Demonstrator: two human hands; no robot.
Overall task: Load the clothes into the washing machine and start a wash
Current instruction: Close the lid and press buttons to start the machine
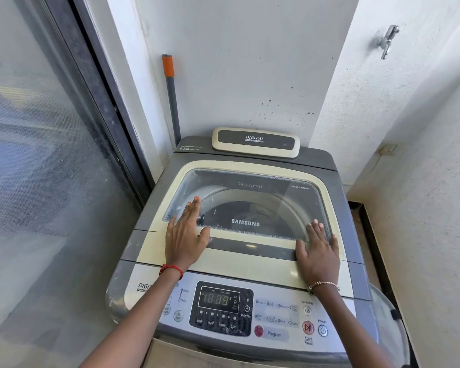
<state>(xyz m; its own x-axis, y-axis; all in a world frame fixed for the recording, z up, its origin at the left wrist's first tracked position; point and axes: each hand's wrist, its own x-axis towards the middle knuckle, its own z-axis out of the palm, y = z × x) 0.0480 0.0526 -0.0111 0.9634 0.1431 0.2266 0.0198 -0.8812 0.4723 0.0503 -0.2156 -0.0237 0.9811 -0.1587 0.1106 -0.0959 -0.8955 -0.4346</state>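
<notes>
Fingers straight, my left grip [186,235] and right grip [318,251] press flat on the front edge of the shut cream-framed glass lid [250,257] of the grey top-loading washing machine [340,181], holding nothing. Dim clothes [255,209] seem loaded inside. The red start button [308,327] is left, I judge.

The head camera looks steeply down, close above the washing machine [250,261].

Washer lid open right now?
No: the lid lies closed flat, with the left hand and right hand spread flat on it.
</notes>
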